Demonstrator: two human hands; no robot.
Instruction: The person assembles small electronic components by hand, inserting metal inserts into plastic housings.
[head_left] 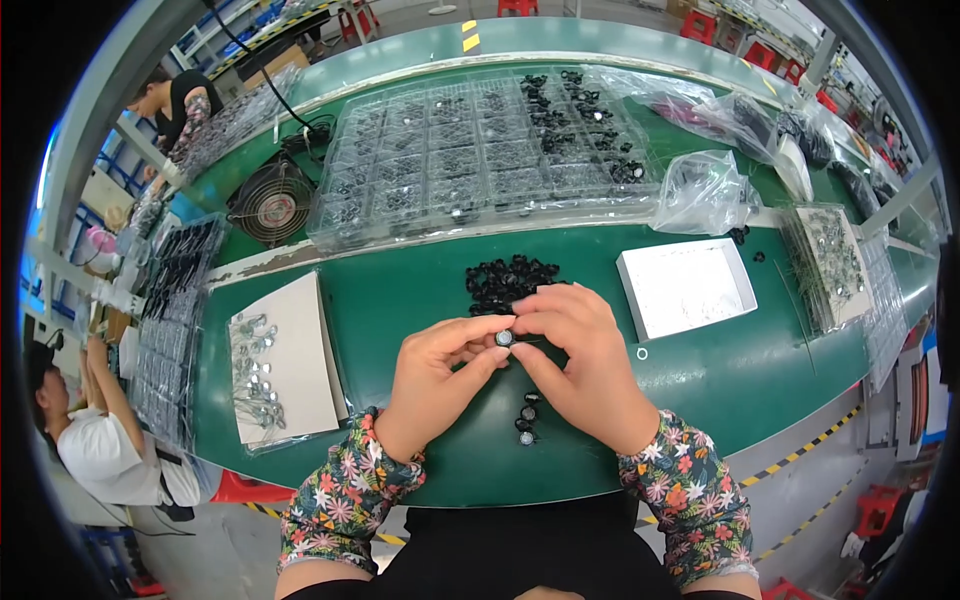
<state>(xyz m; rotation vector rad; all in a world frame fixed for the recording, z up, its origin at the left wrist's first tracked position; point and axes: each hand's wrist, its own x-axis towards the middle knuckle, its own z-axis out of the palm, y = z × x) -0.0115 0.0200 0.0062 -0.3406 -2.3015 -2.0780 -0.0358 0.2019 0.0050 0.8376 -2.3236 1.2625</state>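
Between my fingertips, over the middle of the green bench, is a small round black part with a silver face (504, 339). My left hand (428, 372) pinches it from the left with thumb and forefinger. My right hand (588, 352) closes on it from the right, its fingers curved over the top and its thumb below. A thin wire seems to stick out beside my right thumb. Just beyond my hands lies a pile of small black ring-shaped parts (508, 280), partly hidden by my right fingers. Nearer me, a short line of similar black pieces with silver faces (528, 420) rests on the bench.
To the left lies a cardboard sheet (298, 345) carrying silver discs with wires. An open white box (688, 290) and a small white ring (642, 353) are on the right. Clear compartment trays (450, 150), a black fan (272, 205) and plastic bags (700, 190) stand beyond. Co-workers sit left.
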